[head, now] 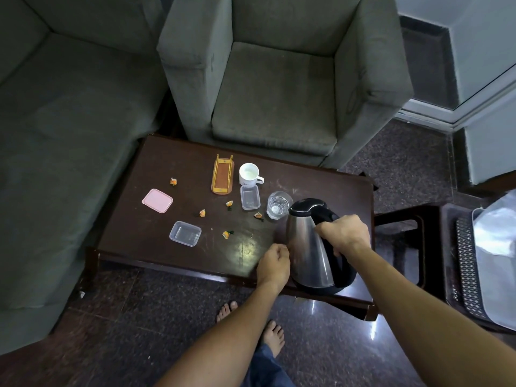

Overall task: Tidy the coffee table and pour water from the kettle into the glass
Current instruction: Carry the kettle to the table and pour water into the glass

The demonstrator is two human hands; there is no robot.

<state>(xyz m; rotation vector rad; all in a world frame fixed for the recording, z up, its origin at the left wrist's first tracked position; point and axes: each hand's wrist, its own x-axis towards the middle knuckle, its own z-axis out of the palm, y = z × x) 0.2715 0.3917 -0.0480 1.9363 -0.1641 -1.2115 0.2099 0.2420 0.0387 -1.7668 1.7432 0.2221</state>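
Right hand (344,234) grips the kettle (312,247) handle; glass (278,204) sits just far-left of it; left hand (273,265), loosely curled and holding nothing, rests beside the kettle on the bench (167,169)

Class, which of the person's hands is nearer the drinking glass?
Right. The right hand grips the kettle handle just beside the glass; the left hand is fisted nearer the table's front edge.

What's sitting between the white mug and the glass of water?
In the head view, a small clear plastic container lies between the white mug and the glass, just in front of the mug and left of the glass.
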